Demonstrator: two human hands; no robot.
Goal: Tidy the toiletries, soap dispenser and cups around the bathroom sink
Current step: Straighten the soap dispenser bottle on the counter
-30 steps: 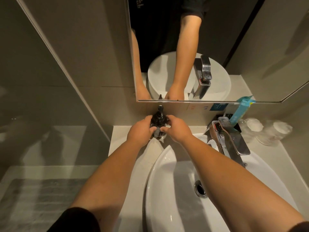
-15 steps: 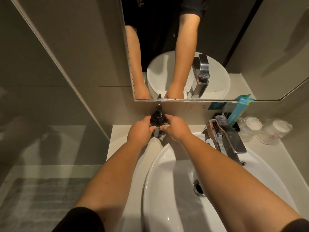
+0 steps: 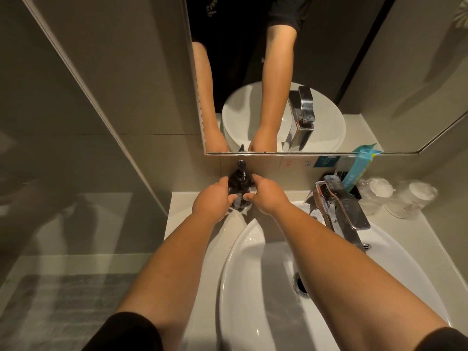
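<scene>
Here, from the head view, we see the left hand (image 3: pixel 210 198) and right hand (image 3: pixel 266 196) with fingers curled round the dark soap dispenser (image 3: pixel 239 186), upright on the counter (image 3: pixel 182 209) by the back wall, left of the sink (image 3: pixel 253 287). Two clear cups (image 3: pixel 395 196) stand beyond the faucet (image 3: pixel 344 209).

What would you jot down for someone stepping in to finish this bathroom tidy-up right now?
Left hand and right hand: both grip the dark soap dispenser, upright on the counter at the back wall, left of the sink.
Two wrapped cups stand right of the tap; the blue toiletry packet leans behind it.
Done: dispenser nearly placed.
Left: let go, then straighten the cups and toiletries.
</scene>
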